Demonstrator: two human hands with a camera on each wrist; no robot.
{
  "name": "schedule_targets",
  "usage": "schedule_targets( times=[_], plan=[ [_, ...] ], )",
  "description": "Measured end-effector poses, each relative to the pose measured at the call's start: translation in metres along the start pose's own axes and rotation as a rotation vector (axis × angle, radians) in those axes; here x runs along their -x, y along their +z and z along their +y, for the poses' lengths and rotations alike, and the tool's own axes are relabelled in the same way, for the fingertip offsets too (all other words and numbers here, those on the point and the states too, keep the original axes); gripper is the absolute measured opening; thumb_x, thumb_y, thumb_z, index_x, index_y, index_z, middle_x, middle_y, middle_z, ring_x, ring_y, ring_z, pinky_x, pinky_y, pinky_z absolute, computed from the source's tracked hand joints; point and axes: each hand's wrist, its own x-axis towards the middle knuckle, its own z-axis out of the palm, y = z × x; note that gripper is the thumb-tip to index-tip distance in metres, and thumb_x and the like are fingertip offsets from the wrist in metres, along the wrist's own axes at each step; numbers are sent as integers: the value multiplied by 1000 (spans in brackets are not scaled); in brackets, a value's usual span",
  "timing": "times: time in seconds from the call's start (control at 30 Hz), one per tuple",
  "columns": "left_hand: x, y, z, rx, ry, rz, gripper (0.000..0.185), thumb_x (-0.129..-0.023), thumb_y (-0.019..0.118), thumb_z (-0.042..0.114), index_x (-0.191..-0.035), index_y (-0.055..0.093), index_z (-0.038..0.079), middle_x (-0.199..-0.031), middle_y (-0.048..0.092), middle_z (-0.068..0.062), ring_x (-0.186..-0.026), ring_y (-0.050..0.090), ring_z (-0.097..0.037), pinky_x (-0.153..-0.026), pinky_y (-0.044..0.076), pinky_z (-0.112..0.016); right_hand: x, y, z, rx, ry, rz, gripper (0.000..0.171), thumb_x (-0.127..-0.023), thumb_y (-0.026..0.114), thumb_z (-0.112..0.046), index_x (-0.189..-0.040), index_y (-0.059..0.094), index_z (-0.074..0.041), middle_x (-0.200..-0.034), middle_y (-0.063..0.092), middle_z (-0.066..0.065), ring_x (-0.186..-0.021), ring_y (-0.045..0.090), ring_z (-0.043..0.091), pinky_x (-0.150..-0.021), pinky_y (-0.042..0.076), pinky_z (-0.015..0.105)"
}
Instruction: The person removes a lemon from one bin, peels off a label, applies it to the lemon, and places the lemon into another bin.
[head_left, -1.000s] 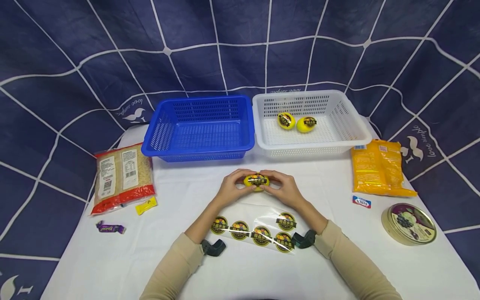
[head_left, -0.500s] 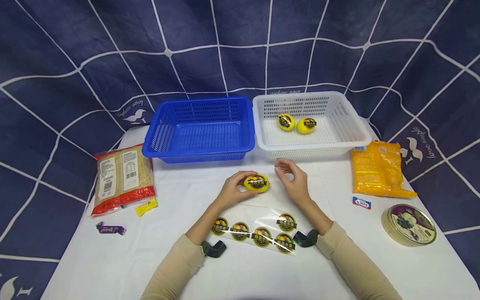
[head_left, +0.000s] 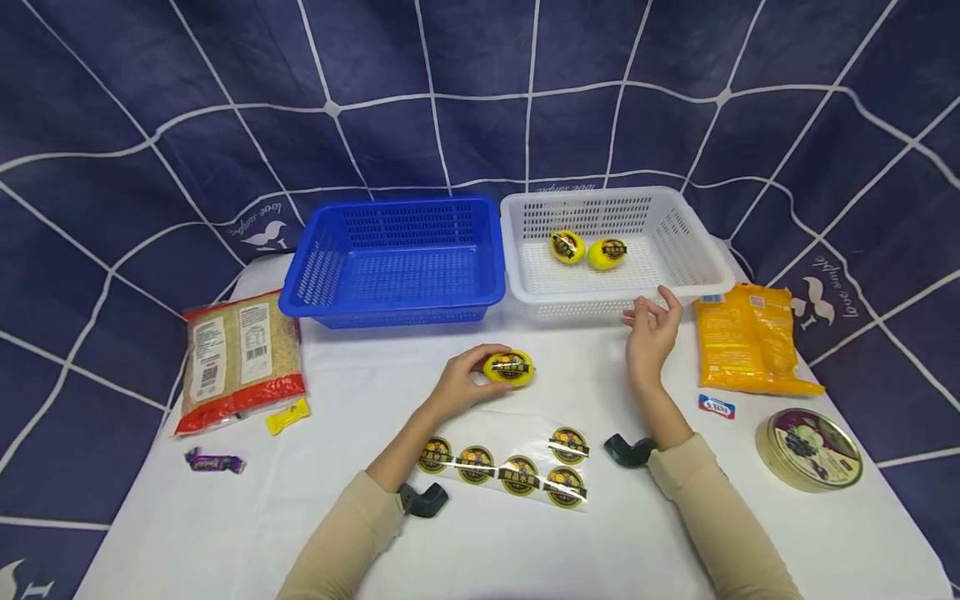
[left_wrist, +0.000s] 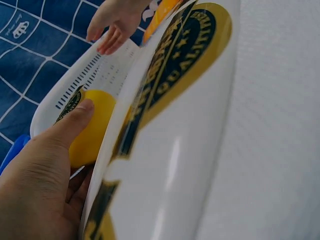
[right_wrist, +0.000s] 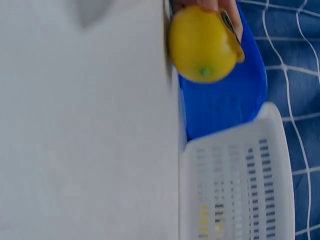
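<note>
The left hand (head_left: 457,385) has its grip curled round a stickered lemon (head_left: 509,367) on the bench (head_left: 225,517); the right hand (head_left: 651,333), fingers loose, holds nothing beside the white basket (head_left: 701,271). Two labelled lemons (head_left: 587,251) lie inside; five stickers (head_left: 517,469) remain, I'd judge.

head view looks down across the table (head_left: 225,517); both wrist views sit low, sharing the lemon (head_left: 509,367).

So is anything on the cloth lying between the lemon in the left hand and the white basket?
Nothing visible does. The left hand grips the lemon on the table, and bare cloth runs from it to the white basket. The right hand sits at the basket's front wall, off to the side. The sticker sheet lies nearer the person.
</note>
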Motion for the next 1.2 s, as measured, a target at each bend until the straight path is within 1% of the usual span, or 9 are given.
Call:
schedule_targets(
  times=[0.2, 0.33, 0.47, 0.57, 0.73, 0.87, 1.03, 1.13, 1.2],
  plan=[
    [0, 0, 0, -6, -12, -12, 52, -69, 81, 8, -117, 59, 2, -113, 63, -9, -92, 62, -17, -82, 52, -28, -26, -11, 12, -159, 54, 12, 35, -89, 58, -1, -122, 49, 1, -80, 58, 11, -73, 61, 18, -75, 54, 22],
    [1, 6, -13, -16, 5, -4, 51, -69, 82, 13, -115, 61, 5, -111, 63, -7, -92, 61, -15, -82, 52, -26, -35, -13, 19, -176, 103, 34, 34, -86, 62, -2, -119, 52, -5, -78, 56, 8, -71, 62, 16, -74, 54, 21],
    [1, 13, -32, -34, 5, -5, 50, -71, 81, 23, -116, 61, 15, -111, 63, 2, -97, 59, -10, -84, 50, -23, -37, -14, 21, -188, 134, 35, 35, -86, 63, -3, -119, 51, -7, -79, 55, 7, -71, 62, 16, -74, 54, 21],
    [1, 13, -34, -27, 17, -23, 48, -74, 79, 27, -117, 60, 20, -113, 62, 7, -101, 57, -7, -88, 48, -22, -37, -14, 20, -198, 144, 31, 35, -86, 62, -3, -119, 50, -7, -79, 54, 8, -72, 62, 16, -75, 54, 22],
    [0, 12, -33, -31, 61, -40, 46, -77, 76, 30, -118, 59, 21, -115, 61, 7, -107, 55, -9, -95, 44, -25, -35, -14, 14, -188, 143, 19, 34, -87, 61, -3, -119, 49, -6, -80, 54, 8, -73, 61, 18, -75, 54, 22],
    [-1, 12, -32, -49, 69, -44, 45, -77, 76, 30, -118, 60, 21, -114, 61, 8, -106, 55, -9, -94, 44, -25, -33, -15, 9, -183, 129, 8, 33, -87, 59, -1, -118, 48, -3, -79, 54, 9, -72, 62, 18, -74, 54, 23],
    [-1, 11, -24, -30, 60, -33, 44, -74, 79, 22, -114, 61, 16, -110, 62, 4, -95, 58, -9, -81, 50, -24, -36, -16, 18, -186, 110, 14, 32, -87, 60, -2, -117, 50, -4, -79, 54, 8, -71, 62, 16, -73, 54, 22],
    [-2, 6, -4, 2, 57, -33, 43, -73, 79, 12, -112, 61, 6, -109, 64, -6, -91, 61, -15, -76, 53, -26, -38, -16, 24, -174, 94, 21, 31, -87, 61, -4, -116, 51, -6, -79, 54, 8, -71, 62, 15, -74, 54, 22],
    [-4, 0, 13, 16, 55, -29, 43, -72, 79, 8, -111, 61, 1, -108, 64, -11, -92, 61, -20, -77, 54, -28, -39, -15, 25, -179, 89, 18, 30, -87, 61, -3, -115, 51, -7, -79, 54, 8, -71, 61, 16, -74, 54, 22]
  ],
)
